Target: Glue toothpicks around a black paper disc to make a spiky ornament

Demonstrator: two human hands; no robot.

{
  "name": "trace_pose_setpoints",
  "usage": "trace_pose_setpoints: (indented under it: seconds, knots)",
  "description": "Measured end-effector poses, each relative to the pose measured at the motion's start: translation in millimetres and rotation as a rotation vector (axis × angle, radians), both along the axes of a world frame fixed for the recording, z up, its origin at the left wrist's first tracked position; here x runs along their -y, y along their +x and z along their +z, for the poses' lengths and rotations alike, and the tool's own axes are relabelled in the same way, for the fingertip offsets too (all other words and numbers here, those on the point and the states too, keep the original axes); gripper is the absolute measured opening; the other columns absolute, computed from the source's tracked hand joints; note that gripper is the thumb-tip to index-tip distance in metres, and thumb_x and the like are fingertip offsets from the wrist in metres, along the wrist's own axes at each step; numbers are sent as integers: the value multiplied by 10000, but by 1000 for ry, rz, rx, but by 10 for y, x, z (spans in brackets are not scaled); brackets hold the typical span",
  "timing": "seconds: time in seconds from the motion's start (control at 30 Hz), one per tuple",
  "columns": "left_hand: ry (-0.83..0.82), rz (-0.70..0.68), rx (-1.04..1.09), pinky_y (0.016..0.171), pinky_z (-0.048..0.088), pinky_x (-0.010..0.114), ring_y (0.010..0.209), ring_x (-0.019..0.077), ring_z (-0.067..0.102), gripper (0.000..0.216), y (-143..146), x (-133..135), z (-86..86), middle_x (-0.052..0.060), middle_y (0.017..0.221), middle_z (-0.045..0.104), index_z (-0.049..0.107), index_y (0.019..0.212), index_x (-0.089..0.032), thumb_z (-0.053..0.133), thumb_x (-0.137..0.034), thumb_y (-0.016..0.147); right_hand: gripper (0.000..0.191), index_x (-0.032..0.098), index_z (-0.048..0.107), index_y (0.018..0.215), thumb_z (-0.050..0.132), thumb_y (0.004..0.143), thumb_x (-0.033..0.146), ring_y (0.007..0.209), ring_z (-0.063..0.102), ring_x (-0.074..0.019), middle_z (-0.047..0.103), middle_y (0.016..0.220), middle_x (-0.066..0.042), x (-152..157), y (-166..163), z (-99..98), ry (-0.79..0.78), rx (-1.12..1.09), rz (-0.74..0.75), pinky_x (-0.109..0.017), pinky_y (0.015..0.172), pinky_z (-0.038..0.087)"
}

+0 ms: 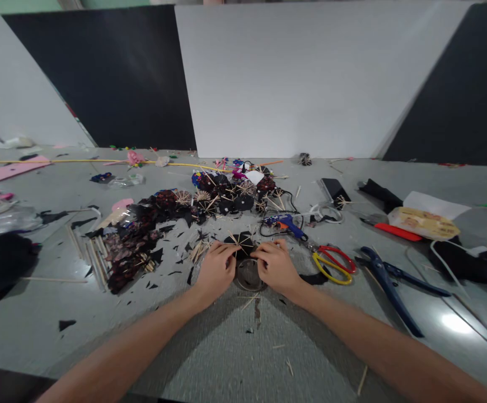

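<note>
From the head-worn camera: At a littered worktable (210, 358), two bare hands meet over a round dish (249, 284) and a black piece (235, 239) spread with thin pale sticks, just beyond the dish. The left hand (217, 270) has thumb and fingers pinched on the piece's left edge; the right hand (277, 267) bunches its fingertips at the right edge, though whether they clamp it cannot be told. The piece appears light, its dark sheet probably soft and its sticks stiff but brittle; the outer edges look the safest hold, with little squeeze on the spokes. Beyond the dish lies a heap of spoked pieces (243, 202); beyond it to the right, a blue glue gun (290, 225). Scissors (335, 264) sit right of the dish, blue-handled pliers (394, 296) farther right, and a stick bundle (96, 263) well to its left.
</note>
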State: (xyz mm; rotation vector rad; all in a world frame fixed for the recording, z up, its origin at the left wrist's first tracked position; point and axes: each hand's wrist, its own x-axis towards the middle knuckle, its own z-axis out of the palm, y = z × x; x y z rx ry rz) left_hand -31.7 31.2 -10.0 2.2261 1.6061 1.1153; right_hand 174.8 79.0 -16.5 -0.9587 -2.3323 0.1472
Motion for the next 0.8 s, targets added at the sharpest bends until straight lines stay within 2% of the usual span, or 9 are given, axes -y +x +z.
trace_pose_setpoints:
  seconds: [0.13,0.3,0.43,0.8]
  knots:
    - [-21,10,-19,943,548,393,1062,235,610,435,-7,-6,3,59,1131,727,689,1239,-226,511,6,917,304,210,772,907,565,825,3,826,658,-188,720,857,-28,7,0,0,-12,-21,5,-423,925,351]
    - [-3,42,-156,939,546,424,1053,261,589,465,-10,-2,1,91,1104,683,650,1339,-217,508,-36,935,304,208,772,912,551,849,9,831,659,-186,717,862,-27,3,-4,-5,-16,-10,0,-421,922,353]
    - [9,24,-210,966,546,445,1068,267,590,451,-15,-9,8,95,1122,694,664,1323,-222,508,-50,937,305,217,773,904,558,848,8,835,657,-182,715,863,-24,2,-6,-6,-17,-3,-8,-412,932,355]
    - [-18,-35,-120,1026,539,456,1113,250,606,431,-16,-43,26,92,1203,720,671,1301,-201,483,-40,948,312,217,772,924,563,840,2,848,657,-184,717,871,-26,2,-8,-19,-17,-1,-1,-403,937,362]
